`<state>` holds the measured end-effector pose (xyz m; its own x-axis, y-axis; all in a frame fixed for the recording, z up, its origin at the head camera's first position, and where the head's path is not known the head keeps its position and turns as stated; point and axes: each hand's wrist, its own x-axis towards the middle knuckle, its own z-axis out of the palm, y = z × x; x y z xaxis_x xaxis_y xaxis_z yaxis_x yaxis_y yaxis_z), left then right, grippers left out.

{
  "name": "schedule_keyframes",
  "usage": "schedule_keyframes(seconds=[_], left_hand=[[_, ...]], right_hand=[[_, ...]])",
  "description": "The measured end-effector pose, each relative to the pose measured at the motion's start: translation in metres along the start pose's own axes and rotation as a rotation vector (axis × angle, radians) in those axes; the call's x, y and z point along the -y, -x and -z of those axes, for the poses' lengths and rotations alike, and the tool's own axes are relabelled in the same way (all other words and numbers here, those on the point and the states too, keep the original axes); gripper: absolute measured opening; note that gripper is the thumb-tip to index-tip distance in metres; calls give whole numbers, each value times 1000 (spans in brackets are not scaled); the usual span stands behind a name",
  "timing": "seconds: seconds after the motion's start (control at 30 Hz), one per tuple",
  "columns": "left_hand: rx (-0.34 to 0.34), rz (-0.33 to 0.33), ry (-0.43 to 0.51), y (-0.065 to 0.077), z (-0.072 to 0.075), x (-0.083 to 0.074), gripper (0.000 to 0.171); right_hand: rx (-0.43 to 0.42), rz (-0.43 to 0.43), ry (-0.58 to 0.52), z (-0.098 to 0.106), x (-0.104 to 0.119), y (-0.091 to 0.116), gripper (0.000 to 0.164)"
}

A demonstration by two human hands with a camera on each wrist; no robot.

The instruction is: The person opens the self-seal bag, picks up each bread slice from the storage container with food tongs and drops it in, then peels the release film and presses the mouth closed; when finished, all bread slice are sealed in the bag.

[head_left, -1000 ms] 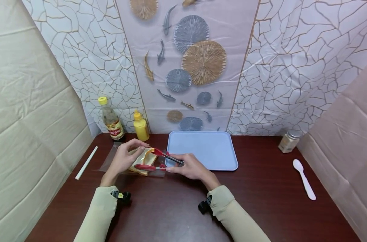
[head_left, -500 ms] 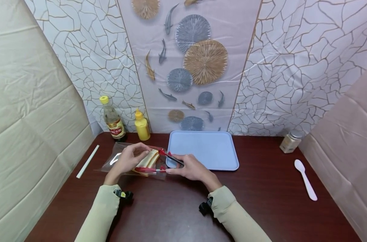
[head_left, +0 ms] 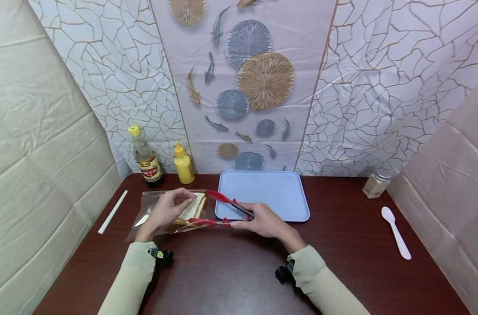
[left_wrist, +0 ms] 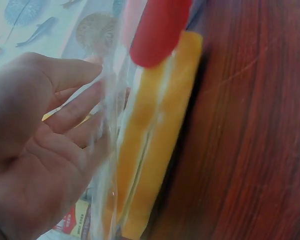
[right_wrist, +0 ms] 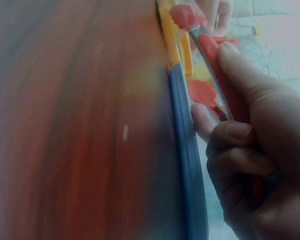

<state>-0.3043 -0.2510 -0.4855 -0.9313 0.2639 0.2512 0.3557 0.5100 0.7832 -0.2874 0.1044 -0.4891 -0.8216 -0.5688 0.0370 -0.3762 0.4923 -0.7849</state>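
R grip (head_left: 262, 221) curled round red tongs (head_left: 223, 210), tips astride bread (head_left: 191, 211); L grip (head_left: 166, 210) pinching bag (head_left: 144, 214).

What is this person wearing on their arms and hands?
Both arms wear long, pale yellow-green sleeves reaching the wrists. The left hand and right hand are bare, with no gloves or rings visible. A small black camera mount is strapped at each wrist, the other on the right.
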Motion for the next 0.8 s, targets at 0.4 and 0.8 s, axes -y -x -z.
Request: schedule_keyframes(seconds=[0.4,0.8], left_hand=[[11,-35,-151,-1,-8,-6,5],[79,-45,-92,-1,-8,0,4]], right_hand=[[-35,22,17,5,-5,9,82],[-52,26,-12,-8,11,0,86]])
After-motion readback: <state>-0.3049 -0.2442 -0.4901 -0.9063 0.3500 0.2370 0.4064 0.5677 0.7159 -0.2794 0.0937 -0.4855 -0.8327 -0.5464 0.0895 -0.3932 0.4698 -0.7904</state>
